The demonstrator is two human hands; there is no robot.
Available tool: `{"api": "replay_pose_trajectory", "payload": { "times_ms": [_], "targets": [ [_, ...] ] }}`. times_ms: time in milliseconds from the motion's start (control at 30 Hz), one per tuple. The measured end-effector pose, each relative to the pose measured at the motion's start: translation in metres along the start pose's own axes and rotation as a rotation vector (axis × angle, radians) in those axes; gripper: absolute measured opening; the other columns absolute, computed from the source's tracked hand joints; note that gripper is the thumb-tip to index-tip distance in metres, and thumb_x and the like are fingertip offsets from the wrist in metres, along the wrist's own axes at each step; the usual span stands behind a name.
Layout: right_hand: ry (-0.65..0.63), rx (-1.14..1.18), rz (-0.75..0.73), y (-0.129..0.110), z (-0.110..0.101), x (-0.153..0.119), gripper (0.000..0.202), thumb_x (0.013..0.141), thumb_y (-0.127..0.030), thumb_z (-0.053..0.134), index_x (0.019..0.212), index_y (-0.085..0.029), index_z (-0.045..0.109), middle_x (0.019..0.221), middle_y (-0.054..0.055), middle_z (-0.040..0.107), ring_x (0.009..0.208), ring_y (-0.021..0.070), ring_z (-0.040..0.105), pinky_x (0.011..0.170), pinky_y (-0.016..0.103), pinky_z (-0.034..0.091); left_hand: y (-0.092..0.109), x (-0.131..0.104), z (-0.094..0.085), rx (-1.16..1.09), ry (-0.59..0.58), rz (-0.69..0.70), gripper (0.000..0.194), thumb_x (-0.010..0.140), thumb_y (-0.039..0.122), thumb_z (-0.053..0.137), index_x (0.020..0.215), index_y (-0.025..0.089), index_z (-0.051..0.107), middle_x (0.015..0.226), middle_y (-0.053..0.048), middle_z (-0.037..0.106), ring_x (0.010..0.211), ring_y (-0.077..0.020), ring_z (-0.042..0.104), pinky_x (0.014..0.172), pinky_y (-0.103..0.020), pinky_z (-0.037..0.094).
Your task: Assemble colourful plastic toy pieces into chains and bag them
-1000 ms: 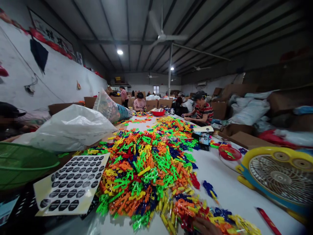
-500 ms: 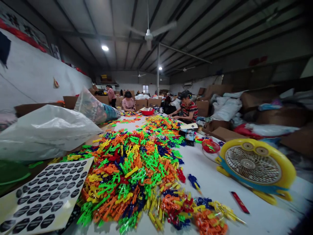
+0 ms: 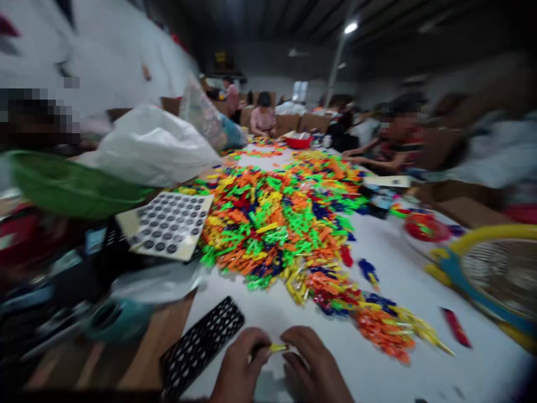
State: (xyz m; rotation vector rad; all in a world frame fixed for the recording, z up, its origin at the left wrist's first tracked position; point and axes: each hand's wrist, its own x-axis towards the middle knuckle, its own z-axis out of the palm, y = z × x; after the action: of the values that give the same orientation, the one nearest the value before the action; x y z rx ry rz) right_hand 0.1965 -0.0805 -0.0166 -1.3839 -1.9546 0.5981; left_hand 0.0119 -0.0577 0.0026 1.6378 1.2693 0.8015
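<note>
My left hand pinches a small yellow piece between thumb and fingers, low in the middle of the view. From the other side, the finger and thumb of my right hand curl around the piece's far end, which looks dark. Blur hides finer detail. To the left of my left hand lies a black slotted tray, set at a slant. Beyond both hands spreads a heap of small plastic toys in orange, green, yellow, blue and red.
A sheet of round black stickers lies left of the heap, near a green basket and a white plastic bag. On the right stand a yellow-and-blue fan and a red bowl. Several people sit or stand farther back.
The view has tipped down and turned left. Both my hands, the yellow piece and the black tray now show at the bottom; the heap appears higher and farther right.
</note>
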Motion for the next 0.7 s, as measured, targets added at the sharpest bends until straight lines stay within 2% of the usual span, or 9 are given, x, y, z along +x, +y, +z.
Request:
{"api": "replay_pose_trajectory", "payload": {
  "times_ms": [100,200,300,400,467,533,567,633,700],
  "targets": [
    [-0.071,0.027,-0.038,0.001,0.007,0.006,0.028,0.089,-0.024,0.051,0.115,-0.023,0.062,0.105,0.008,0.071,0.096,0.0206,0.067,0.085,0.031,0.054,0.005,0.001,0.007,0.012,-0.044,-0.045,0.013,0.082,0.016,0.052,0.085,0.02,0.064,0.085,-0.002,0.068,0.083,-0.0159,0.063,0.077,-0.026,0.05],
    [-0.113,0.048,0.122,0.001,0.015,0.013,0.032,0.092,-0.031,0.043,0.12,-0.021,0.057,0.103,0.009,0.072,0.09,0.0201,0.07,0.078,0.029,0.055,0.006,0.006,0.004,0.167,0.032,0.013,0.02,0.084,0.013,0.049,0.097,0.019,0.063,0.098,-0.006,0.067,0.094,-0.0183,0.062,0.085,-0.031,0.049],
    [-0.042,0.03,0.334,-0.001,0.015,0.024,0.033,0.093,-0.04,0.041,0.115,-0.02,0.055,0.1,0.009,0.072,0.084,0.0198,0.069,0.072,0.027,0.055,-0.002,0.026,-0.018,0.344,0.175,0.094,0.026,0.086,0.015,0.05,0.109,0.019,0.059,0.113,-0.009,0.061,0.107,-0.0205,0.058,0.095,-0.036,0.048],
    [0.007,0.037,0.368,-0.001,0.018,0.034,0.033,0.091,-0.047,0.041,0.106,-0.022,0.056,0.101,0.008,0.069,0.088,0.0205,0.066,0.077,0.029,0.053,-0.013,0.068,-0.051,0.569,0.426,0.046,0.036,0.088,0.012,0.046,0.123,0.015,0.052,0.128,-0.014,0.054,0.123,-0.023,0.05,0.104,-0.041,0.042],
    [0.01,0.014,0.367,0.002,0.026,0.038,0.037,0.089,-0.05,0.042,0.105,-0.021,0.057,0.105,0.009,0.068,0.093,0.0227,0.064,0.083,0.033,0.051,-0.018,0.098,-0.069,0.619,0.493,-0.007,0.045,0.088,0.013,0.048,0.132,0.01,0.044,0.139,-0.021,0.044,0.133,-0.0294,0.04,0.107,-0.05,0.037],
    [0.008,-0.038,0.37,0.009,0.036,0.037,0.042,0.087,-0.053,0.043,0.107,-0.02,0.058,0.11,0.011,0.066,0.099,0.026,0.062,0.089,0.038,0.049,-0.021,0.12,-0.079,0.666,0.496,-0.03,0.053,0.084,0.022,0.059,0.133,0.009,0.044,0.142,-0.024,0.04,0.134,-0.0361,0.036,0.106,-0.056,0.036],
    [0.007,-0.069,0.373,0.015,0.041,0.035,0.044,0.086,-0.054,0.043,0.109,-0.02,0.058,0.111,0.012,0.066,0.101,0.0275,0.061,0.09,0.041,0.048,-0.022,0.128,-0.081,0.692,0.477,-0.026,0.054,0.082,0.028,0.065,0.131,0.012,0.048,0.141,-0.022,0.042,0.133,-0.0371,0.037,0.105,-0.056,0.036],
    [0.002,-0.116,0.372,0.031,0.049,0.033,0.047,0.084,-0.056,0.044,0.109,-0.02,0.059,0.11,0.013,0.066,0.101,0.0301,0.061,0.089,0.044,0.048,-0.026,0.138,-0.078,0.741,0.438,-0.024,0.047,0.078,0.033,0.069,0.121,0.018,0.057,0.137,-0.017,0.047,0.126,-0.0337,0.045,0.102,-0.051,0.041],
    [0.008,-0.125,0.355,0.052,0.056,0.033,0.046,0.08,-0.058,0.047,0.106,-0.023,0.061,0.102,0.013,0.068,0.095,0.0322,0.063,0.081,0.045,0.051,-0.031,0.143,-0.069,0.78,0.424,-0.044,0.031,0.085,0.031,0.061,0.113,0.017,0.059,0.124,-0.014,0.056,0.111,-0.0267,0.055,0.09,-0.042,0.048]
  ]
}}
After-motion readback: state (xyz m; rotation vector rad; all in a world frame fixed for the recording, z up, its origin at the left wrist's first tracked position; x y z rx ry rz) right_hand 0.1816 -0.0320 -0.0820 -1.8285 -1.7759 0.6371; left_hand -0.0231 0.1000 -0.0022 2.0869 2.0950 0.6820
